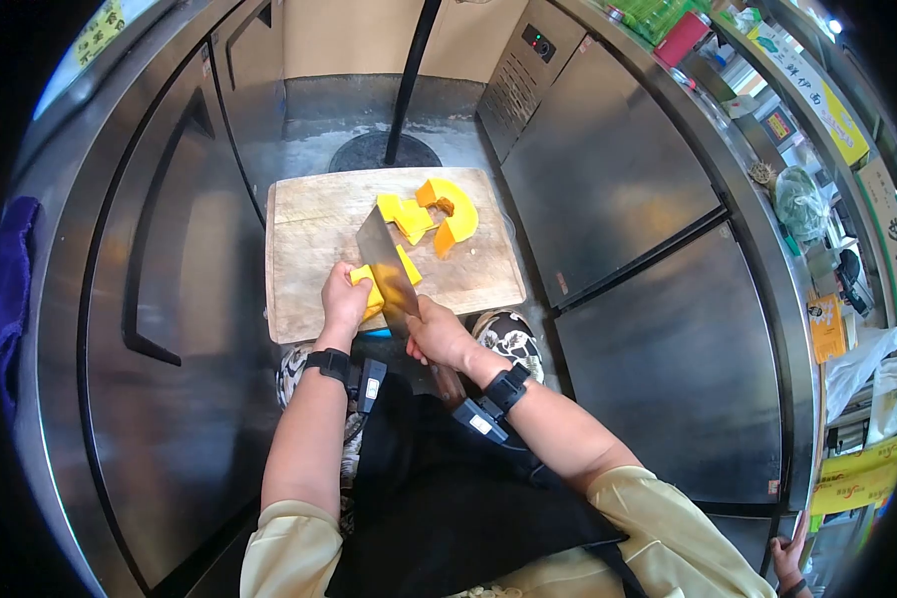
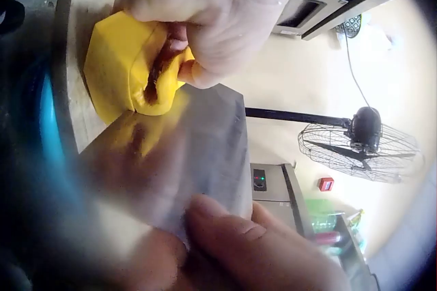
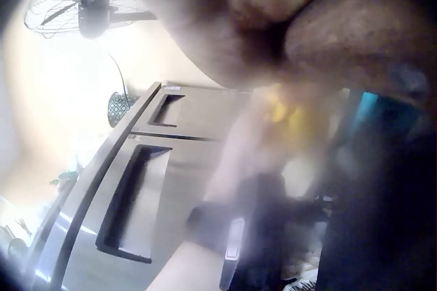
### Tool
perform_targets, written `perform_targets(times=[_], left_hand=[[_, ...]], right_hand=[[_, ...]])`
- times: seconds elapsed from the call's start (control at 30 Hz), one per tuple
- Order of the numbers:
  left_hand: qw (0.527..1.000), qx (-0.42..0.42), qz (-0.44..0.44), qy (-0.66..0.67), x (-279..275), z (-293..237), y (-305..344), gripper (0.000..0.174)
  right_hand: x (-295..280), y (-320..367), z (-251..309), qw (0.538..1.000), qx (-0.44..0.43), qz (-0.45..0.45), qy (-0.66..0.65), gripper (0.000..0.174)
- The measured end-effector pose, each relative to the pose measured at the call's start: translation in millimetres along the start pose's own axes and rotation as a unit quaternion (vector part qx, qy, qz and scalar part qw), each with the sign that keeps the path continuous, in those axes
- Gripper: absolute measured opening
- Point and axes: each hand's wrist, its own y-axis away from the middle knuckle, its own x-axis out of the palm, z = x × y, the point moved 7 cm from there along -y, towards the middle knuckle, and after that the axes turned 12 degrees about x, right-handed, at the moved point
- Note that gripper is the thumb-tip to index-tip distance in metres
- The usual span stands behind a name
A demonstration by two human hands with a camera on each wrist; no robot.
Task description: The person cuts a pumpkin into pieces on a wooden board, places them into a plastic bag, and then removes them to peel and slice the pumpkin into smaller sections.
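In the head view a cutting board [image 1: 304,224] lies low before me with yellow pumpkin on it. My left hand [image 1: 343,301] holds a pumpkin chunk [image 2: 109,69] at the board's near side, its thumb and fingers around the hollowed part. My right hand [image 1: 443,335] grips a cleaver [image 1: 377,249], thumb against the broad blade. That blade stands on edge right beside the chunk, and a yellow slice [image 1: 408,265] shows on its other side. Farther back are a curved pumpkin piece [image 1: 460,207] and flat cut pieces [image 1: 405,215]. The right wrist view is blurred around the chunk.
Steel cabinets [image 1: 184,259] flank the board on the left, and more steel doors [image 1: 618,169] stand on the right. Behind the board rises a fan's black pole [image 1: 409,90] on a round base [image 1: 354,151]. Another person's hand [image 1: 789,554] shows at the lower right.
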Motion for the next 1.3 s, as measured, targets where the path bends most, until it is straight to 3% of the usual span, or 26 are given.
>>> perform_targets(times=[0.2, 0.3, 0.33, 0.37, 0.4, 0.43, 0.47, 0.5, 0.53, 0.57, 0.7, 0.93, 1.07, 1.13, 1.17, 1.2, 1.23, 1.27, 1.3], left_hand=[[0.996, -0.036, -0.003, 0.079, 0, 11, -1, 0.014], [0.993, -0.027, -0.011, 0.114, 1, 26, -3, 0.018], [0.991, -0.016, -0.009, 0.134, 4, 31, -5, 0.020], [0.994, -0.014, 0.004, 0.111, 4, 35, -7, 0.024], [0.995, -0.008, 0.021, 0.095, 1, 38, -7, 0.028], [0.995, -0.003, 0.037, 0.089, 2, 45, -8, 0.033], [0.996, 0.036, 0.052, 0.059, 2, 77, -21, 0.033], [0.990, -0.004, 0.060, 0.130, 4, 75, -19, 0.031], [0.986, 0.008, 0.056, 0.158, 4, 77, -22, 0.024], [0.991, 0.045, 0.065, 0.111, 1, 59, -21, 0.018], [0.993, 0.006, 0.045, 0.104, 2, 29, -13, 0.013], [0.993, 0.021, 0.054, 0.101, 1, 44, -21, 0.014], [0.982, -0.055, 0.009, 0.183, -6, 63, -20, 0.013], [0.979, -0.061, -0.018, 0.194, -10, 47, -11, 0.014], [0.977, -0.065, -0.036, 0.198, -15, 40, -10, 0.015], [0.981, -0.058, -0.030, 0.184, -17, 44, -13, 0.018], [0.984, -0.054, -0.027, 0.167, -20, 52, -14, 0.020], [0.986, -0.037, -0.037, 0.157, -22, 39, -9, 0.022], [0.989, -0.024, -0.051, 0.140, -23, 27, -3, 0.024]], right_hand=[[-12, 23, 3, 1.000, -0.022, -0.019, 0.011, 0.021], [-17, 22, -2, 0.991, -0.049, -0.071, 0.105, 0.019], [-16, 10, -10, 0.970, -0.078, -0.116, 0.200, 0.020], [-13, 12, -9, 0.926, -0.190, -0.196, 0.262, 0.019], [-13, 9, -13, 0.973, -0.100, -0.127, 0.162, 0.017], [-8, 18, -15, 0.995, -0.073, -0.061, 0.005, 0.015], [-7, 22, -12, 0.998, -0.028, -0.035, 0.047, 0.016], [-7, 18, -13, 0.998, -0.032, -0.043, 0.046, 0.015], [-1, -3, -25, 0.951, -0.224, -0.156, 0.148, 0.012], [-10, 10, -18, 0.977, -0.158, -0.108, 0.091, 0.015], [-8, 25, -9, 1.000, -0.017, 0.017, -0.005, 0.027], [-4, 15, -14, 0.999, -0.041, 0.028, -0.020, 0.030], [-21, 27, -6, 0.996, -0.079, -0.016, 0.034, 0.031], [-38, 49, 6, 0.980, -0.164, -0.083, 0.079, 0.033], [-39, 30, -8, 0.889, -0.358, -0.244, 0.152, 0.037], [-52, 56, 4, 0.898, -0.351, -0.232, 0.129, 0.037], [-62, 71, 9, 0.956, -0.249, -0.130, 0.081, 0.029], [-61, 40, -23, 0.978, -0.193, -0.012, -0.075, 0.024], [-61, 27, -38, 0.962, -0.116, 0.080, -0.234, 0.020]])
